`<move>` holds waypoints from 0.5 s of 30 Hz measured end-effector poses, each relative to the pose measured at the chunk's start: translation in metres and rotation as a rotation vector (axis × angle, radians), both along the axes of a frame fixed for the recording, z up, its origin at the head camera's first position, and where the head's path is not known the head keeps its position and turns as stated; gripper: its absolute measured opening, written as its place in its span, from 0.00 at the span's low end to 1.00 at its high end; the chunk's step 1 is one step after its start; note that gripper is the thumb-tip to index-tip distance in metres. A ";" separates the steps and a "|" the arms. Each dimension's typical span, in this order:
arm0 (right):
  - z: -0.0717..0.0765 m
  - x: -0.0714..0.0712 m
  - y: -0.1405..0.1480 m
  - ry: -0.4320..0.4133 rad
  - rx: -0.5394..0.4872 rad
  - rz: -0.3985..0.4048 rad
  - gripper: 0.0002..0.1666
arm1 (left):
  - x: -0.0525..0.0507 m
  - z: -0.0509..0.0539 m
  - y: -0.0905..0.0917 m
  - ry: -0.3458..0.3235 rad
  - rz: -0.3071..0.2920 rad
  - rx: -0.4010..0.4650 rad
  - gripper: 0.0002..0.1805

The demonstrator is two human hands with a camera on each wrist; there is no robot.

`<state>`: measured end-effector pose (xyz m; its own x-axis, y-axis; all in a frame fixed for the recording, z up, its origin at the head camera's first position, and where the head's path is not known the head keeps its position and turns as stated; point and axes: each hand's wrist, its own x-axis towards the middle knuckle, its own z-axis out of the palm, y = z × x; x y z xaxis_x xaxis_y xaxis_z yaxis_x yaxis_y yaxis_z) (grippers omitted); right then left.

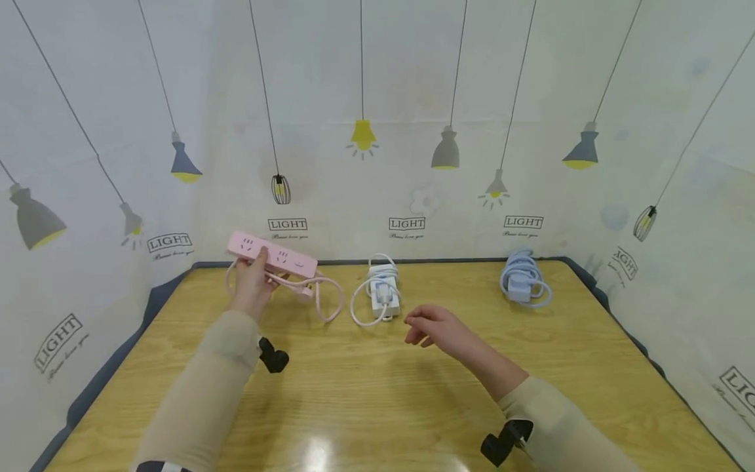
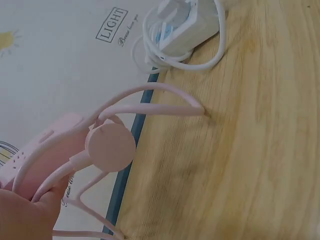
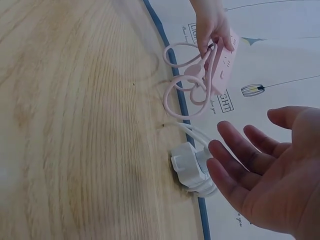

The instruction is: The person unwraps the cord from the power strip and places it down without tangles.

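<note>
Left hand [image 1: 252, 288] grips the pink power strip [image 1: 286, 259], likely light, rigid, best held mid-body, its cord [image 2: 150, 108] floppy, while the right hand [image 1: 433, 326], loosely curled, holds nothing.

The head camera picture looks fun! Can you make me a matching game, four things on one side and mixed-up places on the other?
1. pink rectangular plastic power strip
2. white rectangular power strip
3. pale-blue boxy block with a coiled cord
4. right grip

A. farthest right of these four
B. over the yellowish wooden table, holding nothing
C. held in the left grip
D. between the other two corded things

Pairs: 1-C, 2-D, 3-A, 4-B
</note>
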<state>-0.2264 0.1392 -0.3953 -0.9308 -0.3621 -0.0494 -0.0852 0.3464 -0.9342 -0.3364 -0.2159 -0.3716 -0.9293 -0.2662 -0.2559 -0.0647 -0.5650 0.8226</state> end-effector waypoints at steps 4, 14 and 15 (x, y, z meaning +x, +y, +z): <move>-0.003 -0.008 -0.002 0.014 0.009 0.029 0.17 | -0.008 -0.002 -0.003 -0.007 -0.067 -0.038 0.31; -0.004 -0.024 -0.008 0.005 0.069 0.027 0.17 | -0.014 -0.002 -0.009 -0.055 -0.129 -0.153 0.31; -0.004 -0.027 -0.009 0.006 0.075 0.014 0.17 | -0.014 -0.004 -0.009 -0.069 -0.123 -0.176 0.31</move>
<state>-0.2530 0.1306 -0.3995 -0.9260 -0.3706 -0.0717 -0.0956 0.4140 -0.9052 -0.3509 -0.2249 -0.3758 -0.9396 -0.1983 -0.2791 -0.1834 -0.3971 0.8993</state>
